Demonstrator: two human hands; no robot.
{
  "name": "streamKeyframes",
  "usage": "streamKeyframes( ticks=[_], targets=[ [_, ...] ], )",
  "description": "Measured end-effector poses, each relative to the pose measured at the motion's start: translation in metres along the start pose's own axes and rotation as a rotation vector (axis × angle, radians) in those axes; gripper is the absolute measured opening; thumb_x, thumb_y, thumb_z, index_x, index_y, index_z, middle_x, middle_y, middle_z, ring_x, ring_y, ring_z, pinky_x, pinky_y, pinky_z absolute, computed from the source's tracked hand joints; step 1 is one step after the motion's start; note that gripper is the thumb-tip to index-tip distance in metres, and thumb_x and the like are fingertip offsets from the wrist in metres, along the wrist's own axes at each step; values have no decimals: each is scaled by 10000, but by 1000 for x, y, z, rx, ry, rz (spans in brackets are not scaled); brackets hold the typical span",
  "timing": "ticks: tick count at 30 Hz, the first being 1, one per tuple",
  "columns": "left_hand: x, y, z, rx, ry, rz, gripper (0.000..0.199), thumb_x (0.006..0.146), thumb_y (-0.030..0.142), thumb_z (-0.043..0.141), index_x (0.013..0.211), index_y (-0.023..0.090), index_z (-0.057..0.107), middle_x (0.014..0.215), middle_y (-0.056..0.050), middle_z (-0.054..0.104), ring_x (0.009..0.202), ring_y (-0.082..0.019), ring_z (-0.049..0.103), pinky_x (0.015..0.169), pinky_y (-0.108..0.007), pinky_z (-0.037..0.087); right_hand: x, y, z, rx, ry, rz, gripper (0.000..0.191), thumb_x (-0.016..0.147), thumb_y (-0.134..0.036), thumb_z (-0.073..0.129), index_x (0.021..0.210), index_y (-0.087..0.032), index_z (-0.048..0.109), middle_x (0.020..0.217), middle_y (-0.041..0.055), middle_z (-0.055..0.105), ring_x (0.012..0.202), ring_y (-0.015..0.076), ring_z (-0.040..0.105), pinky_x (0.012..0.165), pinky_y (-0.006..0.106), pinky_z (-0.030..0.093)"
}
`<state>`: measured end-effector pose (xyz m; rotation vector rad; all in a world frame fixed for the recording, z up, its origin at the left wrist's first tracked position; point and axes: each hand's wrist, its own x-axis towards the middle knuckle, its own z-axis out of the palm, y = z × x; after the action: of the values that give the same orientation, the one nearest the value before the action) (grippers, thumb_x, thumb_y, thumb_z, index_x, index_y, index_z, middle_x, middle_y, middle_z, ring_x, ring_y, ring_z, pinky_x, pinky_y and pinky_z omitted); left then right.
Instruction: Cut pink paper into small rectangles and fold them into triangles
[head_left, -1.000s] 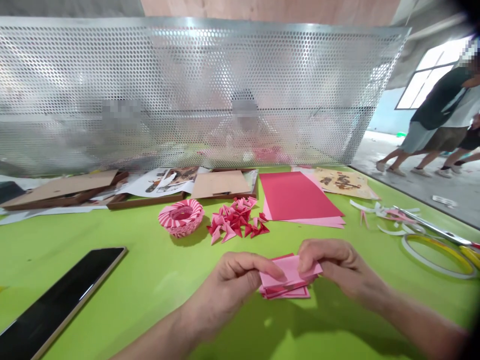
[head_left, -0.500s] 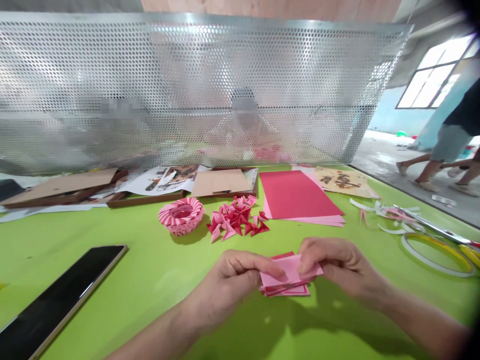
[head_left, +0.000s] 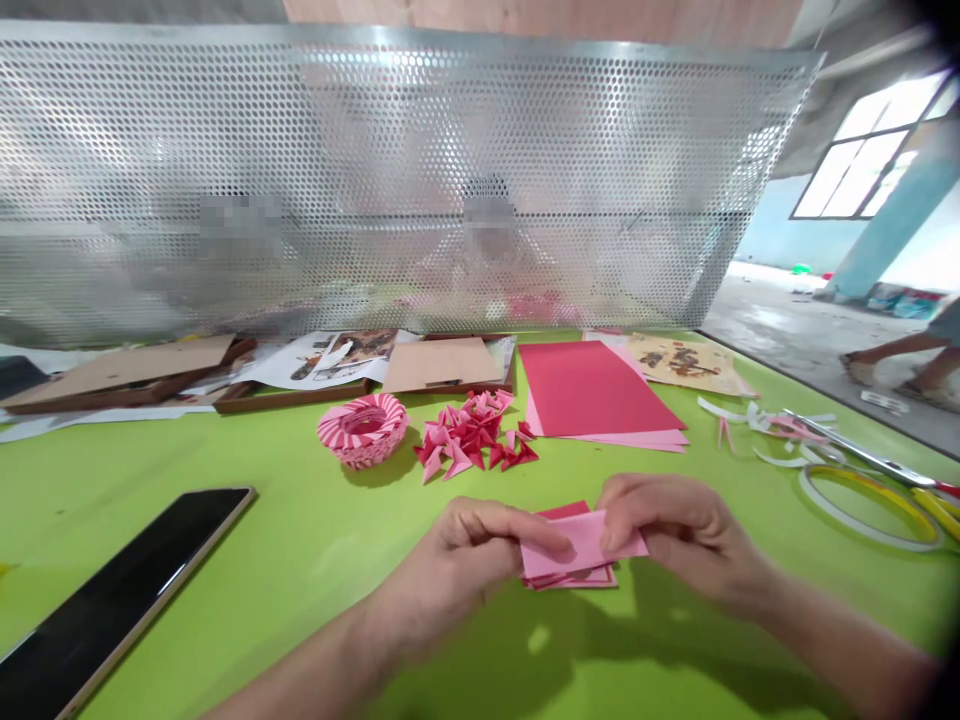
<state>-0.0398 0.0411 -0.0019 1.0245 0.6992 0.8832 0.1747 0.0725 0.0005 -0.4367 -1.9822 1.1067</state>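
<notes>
A small pink paper strip (head_left: 583,543) is pinched between both my hands. My left hand (head_left: 480,545) grips its left end, thumb below and forefinger on top. At the other end, the fingers of my right hand (head_left: 667,520) are closed on the paper. Just beneath lies a stack of red and pink paper pieces (head_left: 609,578), partly hidden by the strip. Beyond the hands sit a pile of folded red and pink paper triangles (head_left: 469,432) and a round woven-looking paper bowl (head_left: 365,432) in the same colours.
Red and pink paper sheets (head_left: 600,390) lie farther back. A phone (head_left: 120,600) rests at the left. Scissors (head_left: 870,455), a tape roll (head_left: 870,508) and paper scraps are at the right. Boxes (head_left: 442,365) line a perforated metal screen (head_left: 390,180). A person's legs (head_left: 911,350) show beyond the table.
The pink strip's lower edge lies flatter and straighter between my fingers. My hands have barely shifted. The walking person at the right has moved mostly out of view.
</notes>
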Motion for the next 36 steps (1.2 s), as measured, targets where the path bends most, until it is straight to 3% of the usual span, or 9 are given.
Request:
streamKeyframes(
  ticks=[4,8,11,15,18,23,27,32,36],
  targets=[
    [0,1,1,-46,-13,33,203,678,133,576,789,139,746,766,-63,730,752,-174,616,753,-275,440,1,0,1,-27,-10,-22,295,781,-13,453,837,-236,638,756,-7,588,648,118,520,568,216,386],
    [1,1,4,109,82,45,106,706,189,658,765,195,747,733,-30,735,645,-111,601,641,-201,450,2,1,0,-62,-11,-13,259,793,-39,452,814,-215,641,735,3,580,637,124,511,558,224,380],
    [2,1,6,242,140,74,109,706,176,663,763,217,746,755,-28,736,645,-109,606,607,-187,455,-1,1,-1,-63,23,148,277,833,-85,411,920,-235,626,772,7,571,693,139,521,598,241,398],
    [3,0,7,308,227,174,129,713,165,649,769,231,744,789,-33,733,668,-128,619,594,-199,468,0,3,6,148,92,394,315,911,-260,394,1225,-271,415,934,24,562,814,151,559,677,264,455],
    [3,-2,9,310,232,193,148,720,161,640,775,251,743,782,-23,732,661,-129,619,601,-210,475,4,7,17,290,62,510,285,855,-365,527,1067,-176,499,856,37,605,749,148,588,640,253,469],
    [3,-2,7,244,257,167,100,713,237,662,778,230,737,767,-28,726,678,-140,611,628,-228,470,11,15,23,278,153,527,205,726,-302,673,781,-127,582,680,8,611,594,115,555,541,211,426],
    [3,1,6,271,351,117,169,739,319,633,789,181,715,721,-28,697,640,-130,573,614,-232,437,10,16,19,287,99,612,127,727,-237,630,701,-131,563,582,-29,547,498,84,490,470,188,367],
    [3,6,13,422,221,-61,302,720,403,622,663,117,702,590,-21,639,550,-117,513,528,-216,353,9,15,22,273,-90,637,110,740,-201,589,664,-127,562,539,-39,487,458,61,390,424,174,275],
    [4,5,17,303,236,-54,272,698,376,652,631,116,696,556,-12,623,510,-97,485,505,-206,339,10,14,27,406,-57,567,170,712,-262,653,730,-118,565,586,-25,509,478,62,408,445,176,306]
  ],
)
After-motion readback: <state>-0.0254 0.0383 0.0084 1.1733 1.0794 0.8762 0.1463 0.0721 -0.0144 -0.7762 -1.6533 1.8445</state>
